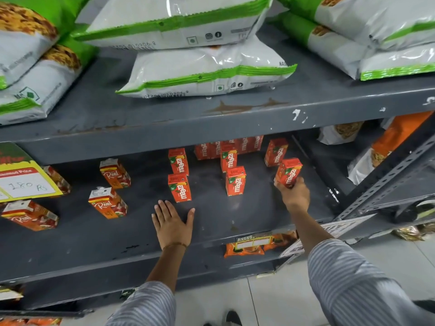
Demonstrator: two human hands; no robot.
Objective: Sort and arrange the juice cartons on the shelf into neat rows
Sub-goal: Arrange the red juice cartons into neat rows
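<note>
Inspection of the dark grey metal shelf [235, 208] finds small orange rectangular Maaza juice cartons standing in loose columns. Right hand [293, 196] is clamped around the base of one orange Maaza carton [289, 171], at the shelf's right side, with its long axis upright but tilted, its top leaning away from the wrist toward the shelf's back. Whether its base touches the shelf cannot be told. Left hand [173, 223] lies flat and spread on the shelf near its front edge, holding nothing, fingertips just short of the front-left Maaza carton [180, 188]. The held carton lies well right of this hand, so the right hand is plainly the nearer. Judgement: setting it upright, in line with the carton [275, 152] behind it, appears to be the step in hand. Orange-and-white Real juice cartons [108, 203] toward the shelf's left stand askew, unsorted.
</note>
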